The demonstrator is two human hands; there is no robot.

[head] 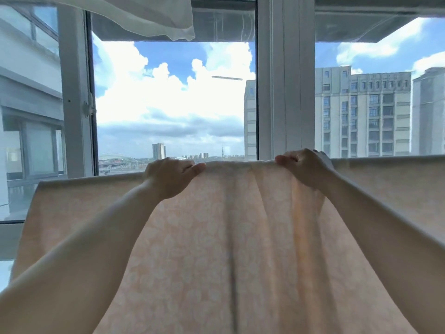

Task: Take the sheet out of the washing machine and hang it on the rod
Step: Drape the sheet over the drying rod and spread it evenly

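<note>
I could not see the rod itself; the peach patterned sheet (216, 237) hung folded over it, its top fold running level across the window.

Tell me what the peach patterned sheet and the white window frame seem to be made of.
Peach patterned sheet: thin woven cloth, probably cotton or a blend, matte; daylight glows through it, and it falls in soft folds where both hands grip its top edge. White window frame: smooth, faintly glossy ribbed profiles, likely painted aluminium or plastic; the look does not settle which.
</note>
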